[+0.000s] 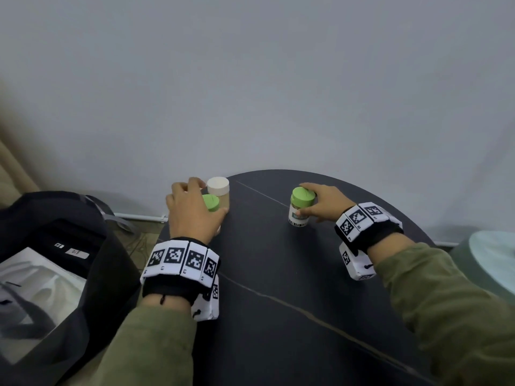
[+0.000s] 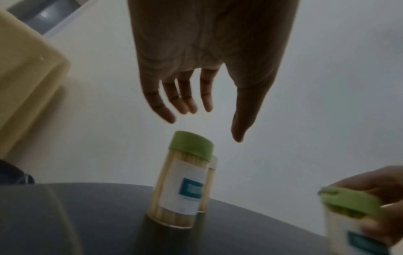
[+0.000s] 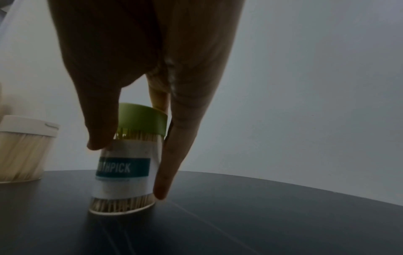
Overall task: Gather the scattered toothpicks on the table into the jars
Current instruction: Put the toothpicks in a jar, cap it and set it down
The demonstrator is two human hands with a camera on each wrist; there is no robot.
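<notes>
Two hands work: my right hand [image 1: 320,203] grips one green-capped jar [image 3: 128,155] to steady it; my left hand [image 2: 196,77] hovers spread above another jar [image 2: 183,181], holding nothing.

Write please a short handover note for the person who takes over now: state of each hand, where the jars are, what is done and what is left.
Left hand: open, fingers spread above the left green-lid jar, not gripping.
Right hand: holds the right green-lid jar, which tilts on the table.
White-lid jar: stands just behind the left jar.
Done: all three jars are full and capped; no loose toothpicks are visible.
Left: set the right jar upright and release.
</notes>
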